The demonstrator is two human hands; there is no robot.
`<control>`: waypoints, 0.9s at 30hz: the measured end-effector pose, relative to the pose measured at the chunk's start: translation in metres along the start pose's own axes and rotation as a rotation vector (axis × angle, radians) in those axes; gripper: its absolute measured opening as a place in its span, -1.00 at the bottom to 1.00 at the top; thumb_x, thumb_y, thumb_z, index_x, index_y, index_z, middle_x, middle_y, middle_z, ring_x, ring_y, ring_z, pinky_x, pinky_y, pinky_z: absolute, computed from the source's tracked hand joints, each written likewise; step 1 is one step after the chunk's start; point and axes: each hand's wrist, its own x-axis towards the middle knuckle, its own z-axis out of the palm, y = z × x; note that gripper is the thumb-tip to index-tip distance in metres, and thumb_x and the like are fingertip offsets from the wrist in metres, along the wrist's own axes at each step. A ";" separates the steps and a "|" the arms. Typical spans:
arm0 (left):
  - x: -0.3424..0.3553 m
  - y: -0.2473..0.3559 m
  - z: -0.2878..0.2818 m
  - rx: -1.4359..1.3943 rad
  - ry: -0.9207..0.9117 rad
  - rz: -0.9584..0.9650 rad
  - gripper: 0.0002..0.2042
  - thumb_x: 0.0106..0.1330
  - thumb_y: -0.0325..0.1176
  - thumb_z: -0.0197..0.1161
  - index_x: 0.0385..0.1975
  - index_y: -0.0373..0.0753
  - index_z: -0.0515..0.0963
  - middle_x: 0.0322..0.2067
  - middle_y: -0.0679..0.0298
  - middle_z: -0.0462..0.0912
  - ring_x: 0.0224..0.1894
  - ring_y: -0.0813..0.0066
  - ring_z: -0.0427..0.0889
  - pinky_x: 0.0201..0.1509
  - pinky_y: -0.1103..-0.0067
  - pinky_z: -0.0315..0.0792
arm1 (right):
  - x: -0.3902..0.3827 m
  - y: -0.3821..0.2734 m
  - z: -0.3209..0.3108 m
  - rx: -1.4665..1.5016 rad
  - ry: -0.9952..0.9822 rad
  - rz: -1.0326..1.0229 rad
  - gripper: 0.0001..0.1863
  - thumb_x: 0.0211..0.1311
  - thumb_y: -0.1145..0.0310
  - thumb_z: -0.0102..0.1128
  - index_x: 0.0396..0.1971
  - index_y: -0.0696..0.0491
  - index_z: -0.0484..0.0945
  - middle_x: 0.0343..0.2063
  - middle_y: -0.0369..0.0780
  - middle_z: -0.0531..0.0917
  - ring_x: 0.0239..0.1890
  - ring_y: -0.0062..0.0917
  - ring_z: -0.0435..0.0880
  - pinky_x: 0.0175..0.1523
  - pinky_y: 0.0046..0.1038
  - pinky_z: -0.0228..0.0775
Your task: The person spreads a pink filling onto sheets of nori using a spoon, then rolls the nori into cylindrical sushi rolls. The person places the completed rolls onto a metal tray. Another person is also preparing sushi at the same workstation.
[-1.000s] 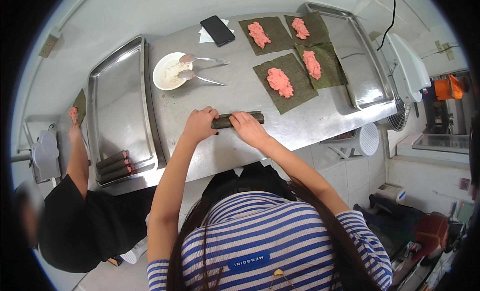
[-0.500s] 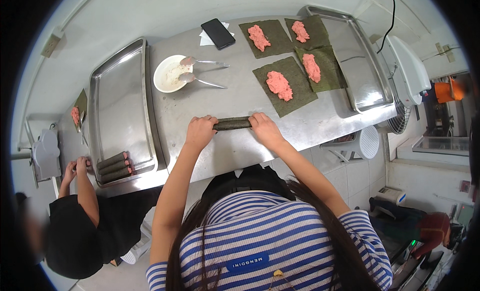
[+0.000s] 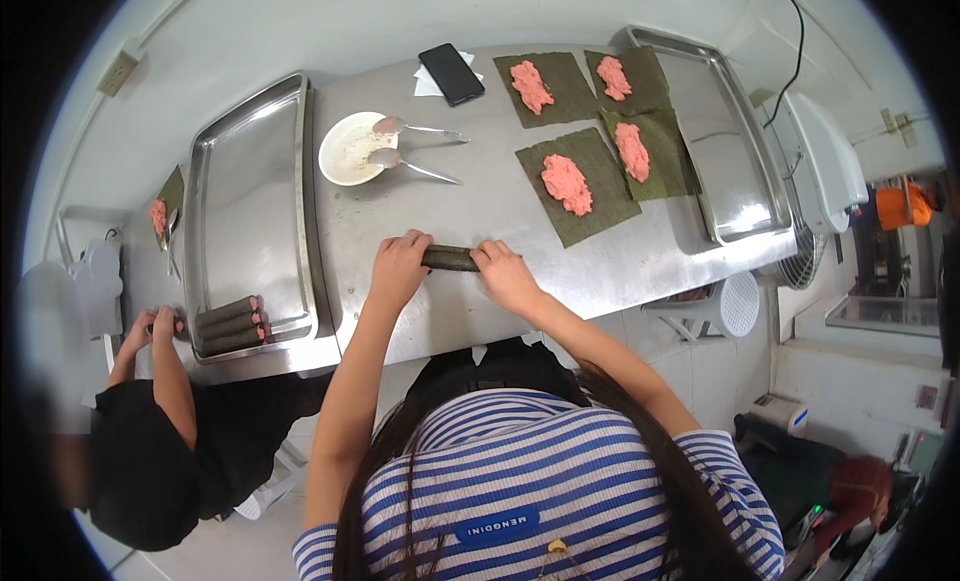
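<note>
Holds a dark-green seaweed roll (image 3: 451, 260) crosswise at the near side of the worktop (image 3: 450, 206), closer than the white bowl (image 3: 337, 153). Grasps its left end with the left hand (image 3: 400, 266), grip closed around it; curls the right hand (image 3: 506, 277) over its right part, grip likewise closed. Has four seaweed sheets (image 3: 606, 209) lying beyond, rightward.

The left hand (image 3: 400, 266) hides one end of the dark roll (image 3: 452, 259); a co-worker's head (image 3: 55, 381) is blurred.
</note>
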 end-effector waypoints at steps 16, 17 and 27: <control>-0.074 0.017 0.064 -0.214 0.446 -0.372 -0.45 0.16 -0.59 0.09 0.23 -0.23 0.28 0.31 0.10 0.18 0.34 -0.07 0.15 0.38 0.24 0.16 | 0.056 -0.064 0.052 0.201 0.007 0.011 -0.61 -0.07 0.48 0.26 -0.13 0.19 0.56 -0.22 -0.12 0.55 -0.12 -0.20 0.54 -0.01 -0.26 0.44; -0.074 0.018 0.068 -0.225 0.472 -0.388 -0.45 0.15 -0.59 0.08 0.23 -0.23 0.28 0.31 0.11 0.18 0.34 -0.06 0.14 0.38 0.23 0.15 | 0.056 -0.063 0.050 0.196 -0.026 -0.011 -0.60 -0.06 0.47 0.26 -0.12 0.18 0.56 -0.20 -0.12 0.55 -0.11 -0.21 0.54 0.00 -0.26 0.43; -0.079 0.020 0.067 -0.191 0.478 -0.442 -0.47 0.18 -0.52 0.11 0.22 -0.20 0.29 0.29 0.15 0.22 0.32 -0.01 0.19 0.37 0.26 0.17 | 0.200 -0.041 0.000 0.019 0.124 -0.383 -0.44 0.13 0.06 0.21 0.04 0.13 0.49 0.05 -0.13 0.52 0.24 -0.21 0.32 0.35 -0.05 -0.03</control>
